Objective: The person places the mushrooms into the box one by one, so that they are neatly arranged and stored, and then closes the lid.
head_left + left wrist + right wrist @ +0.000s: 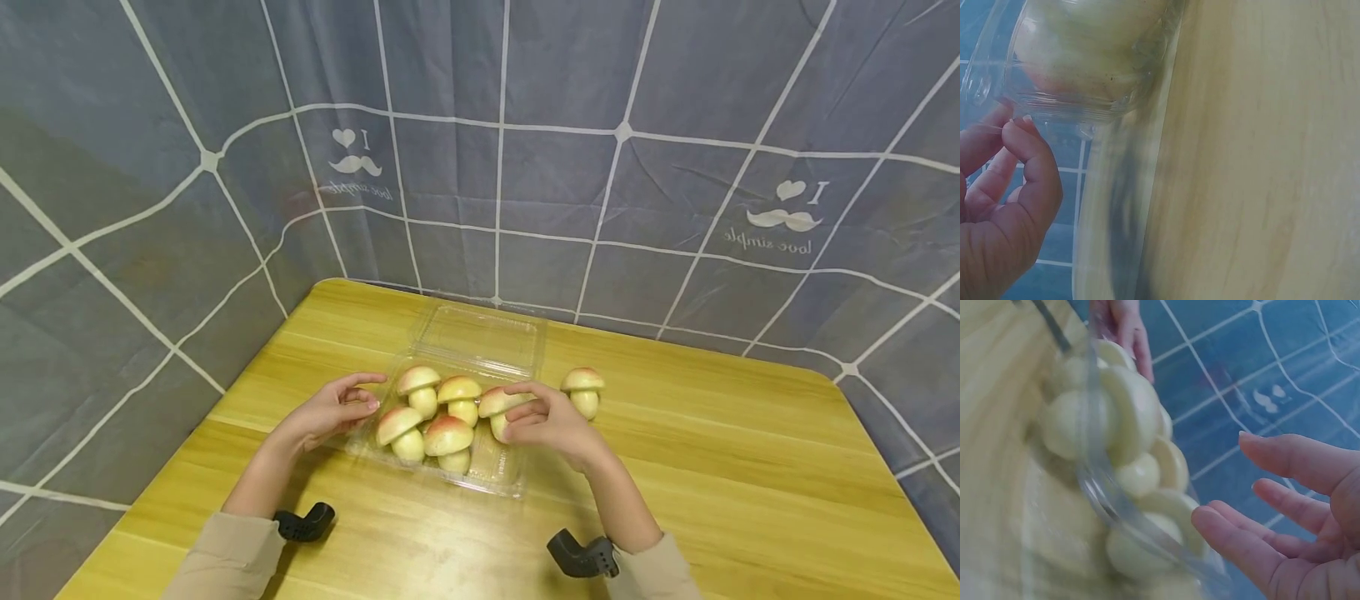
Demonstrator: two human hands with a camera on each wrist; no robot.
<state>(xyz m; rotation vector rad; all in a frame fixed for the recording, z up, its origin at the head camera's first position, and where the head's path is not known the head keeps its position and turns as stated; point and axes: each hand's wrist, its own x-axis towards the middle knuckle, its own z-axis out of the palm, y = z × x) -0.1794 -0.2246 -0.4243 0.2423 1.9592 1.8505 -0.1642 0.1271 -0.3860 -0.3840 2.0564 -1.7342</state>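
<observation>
A clear plastic clamshell box [495,483] lies on the table with its lid [480,335] folded back, away from me. Inside stand several artificial mushrooms [448,435] with pale stems and yellow caps tinged red. At the box's left side, the thumb and a finger of my left hand [330,412] pinch its thin rim, as the left wrist view [1013,187] shows close up. My right hand [551,425] is over the box's right side, beside the rightmost mushroom [501,408]. In the right wrist view its fingers [1241,544] are spread, holding nothing.
Another mushroom [583,392] stands on the wooden table [750,467], just right of the box. A grey curtain [555,183] with white lines hangs behind and to the left of the table. Black wrist mounts [583,557] stick out from both forearms.
</observation>
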